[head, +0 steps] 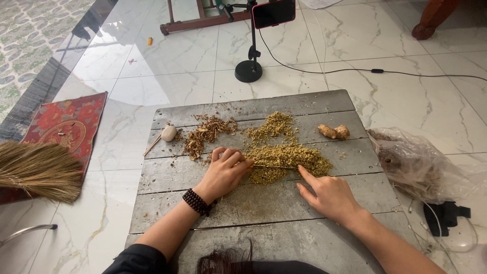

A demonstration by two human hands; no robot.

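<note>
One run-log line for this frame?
left hand: gripping knife | right hand: fingertip pressing blade | chopped herb pile: on wooden board | ginger: apart

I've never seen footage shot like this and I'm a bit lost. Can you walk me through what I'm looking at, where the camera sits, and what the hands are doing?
There is no machine here: these are a person's two bare hands, filmed by one camera worn on their head, looking down. They work at a grey wooden board lying on a marble tiled floor.

The left hand, with a dark bead bracelet at the wrist, is closed around the handle end of a thin blade that lies across a pile of chopped yellowish plant bits. The right hand presses an outstretched finger on the blade's other end.

Also on the board: a browner pile of shreds, a ginger-like root and a small pale round thing. A plastic bag lies to the right, a broom to the left, and a phone on a stand beyond.
</note>
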